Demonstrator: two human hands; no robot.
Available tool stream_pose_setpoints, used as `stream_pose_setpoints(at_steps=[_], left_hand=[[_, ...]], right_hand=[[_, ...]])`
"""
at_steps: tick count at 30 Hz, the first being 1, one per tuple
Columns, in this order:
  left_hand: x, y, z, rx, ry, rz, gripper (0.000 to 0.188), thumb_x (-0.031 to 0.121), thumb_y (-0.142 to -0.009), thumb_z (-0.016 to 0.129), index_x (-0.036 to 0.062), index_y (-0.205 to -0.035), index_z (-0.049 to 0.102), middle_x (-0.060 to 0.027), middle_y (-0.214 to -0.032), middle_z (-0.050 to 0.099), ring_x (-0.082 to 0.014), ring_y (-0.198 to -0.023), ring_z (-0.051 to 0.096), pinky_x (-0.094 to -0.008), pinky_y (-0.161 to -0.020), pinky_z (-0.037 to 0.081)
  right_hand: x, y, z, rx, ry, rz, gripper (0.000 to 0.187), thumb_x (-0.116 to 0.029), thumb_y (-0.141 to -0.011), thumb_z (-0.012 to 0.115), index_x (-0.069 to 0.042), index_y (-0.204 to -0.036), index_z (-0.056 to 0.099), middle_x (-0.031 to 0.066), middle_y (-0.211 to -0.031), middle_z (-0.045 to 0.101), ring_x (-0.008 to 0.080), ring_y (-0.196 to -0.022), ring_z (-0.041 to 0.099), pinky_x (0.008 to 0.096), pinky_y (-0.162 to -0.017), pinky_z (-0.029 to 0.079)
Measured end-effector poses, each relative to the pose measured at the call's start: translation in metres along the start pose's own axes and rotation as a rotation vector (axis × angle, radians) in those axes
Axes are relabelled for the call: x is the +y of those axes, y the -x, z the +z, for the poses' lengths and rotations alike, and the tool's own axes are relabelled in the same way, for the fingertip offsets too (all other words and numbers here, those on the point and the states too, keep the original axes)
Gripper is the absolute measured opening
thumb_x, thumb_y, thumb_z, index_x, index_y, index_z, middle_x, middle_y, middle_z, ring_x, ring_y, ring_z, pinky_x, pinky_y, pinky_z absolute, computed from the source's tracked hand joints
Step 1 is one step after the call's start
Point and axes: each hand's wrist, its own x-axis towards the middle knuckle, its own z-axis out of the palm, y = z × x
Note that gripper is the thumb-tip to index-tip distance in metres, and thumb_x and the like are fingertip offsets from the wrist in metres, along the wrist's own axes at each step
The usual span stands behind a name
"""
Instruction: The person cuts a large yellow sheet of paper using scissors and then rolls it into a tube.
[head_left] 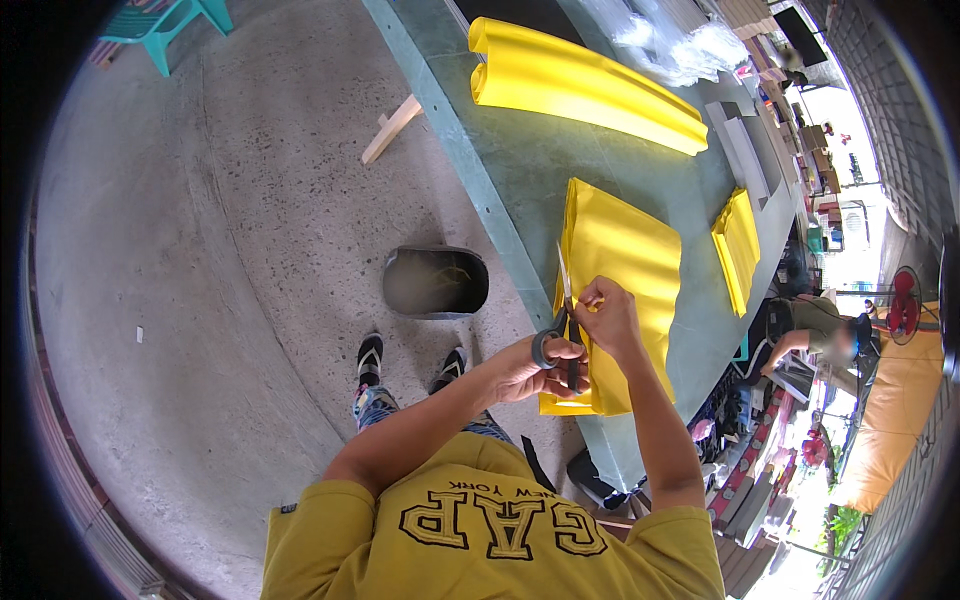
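Observation:
My left hand is closed round the handles of a pair of scissors with dark grips. The metal blades point away from me, along the left edge of a folded stack of yellow sheet material on the table. Over that stack, close to the blades, my right hand has its fingers curled together in a pinch. What lies between those fingertips is too small to make out. Farther off lies a large yellow roll or loose fold of the same look. A smaller folded yellow piece sits to the right.
The green table has its edge on my left. A dark open bin stands on the floor beside it. Clear plastic wrap lies at the far end. A person works at right near a red fan. A green chair stands far left.

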Motion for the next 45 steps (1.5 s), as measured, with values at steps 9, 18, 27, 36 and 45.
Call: stream_pose_setpoints(at_steps=[9, 18, 27, 36, 45], left_hand=[[-0.008, -0.011, -0.034, 0.018, 0.051, 0.111, 0.034, 0.027, -0.08, 0.065, 0.0014, -0.1, 0.055, -0.008, -0.087, 0.064, -0.0139, -0.072, 0.063, -0.0243, -0.065, 0.053], [-0.038, 0.0, -0.074, -0.086, 0.046, 0.117, 0.029, 0.016, -0.08, 0.064, 0.0034, -0.104, 0.053, -0.0059, -0.088, 0.062, -0.0132, -0.074, 0.062, -0.0242, -0.066, 0.051], [-0.05, 0.024, -0.063, 0.02, -0.033, 0.157, 0.038, 0.019, -0.076, 0.066, 0.0053, -0.106, 0.049, -0.0035, -0.087, 0.057, -0.0133, -0.079, 0.057, -0.027, -0.072, 0.045], [-0.058, 0.015, -0.07, 0.001, -0.011, 0.25, 0.042, 0.031, -0.074, 0.072, 0.0039, -0.1, 0.053, -0.0002, -0.081, 0.054, -0.0103, -0.07, 0.05, -0.0243, -0.063, 0.041], [-0.049, 0.026, -0.05, 0.09, 0.034, 0.202, 0.04, 0.029, -0.073, 0.074, 0.0037, -0.098, 0.056, 0.0004, -0.085, 0.058, -0.0085, -0.071, 0.053, -0.0216, -0.062, 0.042]], right_hand=[[0.008, -0.006, 0.007, -0.038, -0.014, -0.003, 0.02, -0.017, -0.07, 0.068, 0.0, -0.072, 0.058, 0.0136, -0.069, 0.061, 0.0253, -0.067, 0.061, 0.0332, -0.062, 0.048], [0.033, -0.056, 0.035, 0.365, 0.19, -0.348, 0.034, -0.025, -0.084, 0.057, -0.005, -0.111, 0.054, 0.0171, -0.12, 0.049, 0.0357, -0.114, 0.043, 0.0421, -0.092, 0.036], [0.006, -0.061, 0.067, 0.186, 0.39, -0.362, 0.047, -0.033, -0.091, 0.038, -0.014, -0.134, 0.034, 0.0114, -0.143, 0.025, 0.0372, -0.132, 0.018, 0.0546, -0.104, 0.013], [0.008, -0.065, 0.073, 0.099, 0.387, -0.277, 0.05, -0.04, -0.093, 0.027, -0.021, -0.139, 0.027, 0.0067, -0.145, 0.021, 0.0298, -0.135, 0.014, 0.0471, -0.107, 0.008], [0.012, -0.066, 0.073, 0.104, 0.406, -0.281, 0.05, -0.04, -0.093, 0.027, -0.021, -0.139, 0.025, 0.0066, -0.146, 0.02, 0.0295, -0.135, 0.014, 0.047, -0.107, 0.008]])
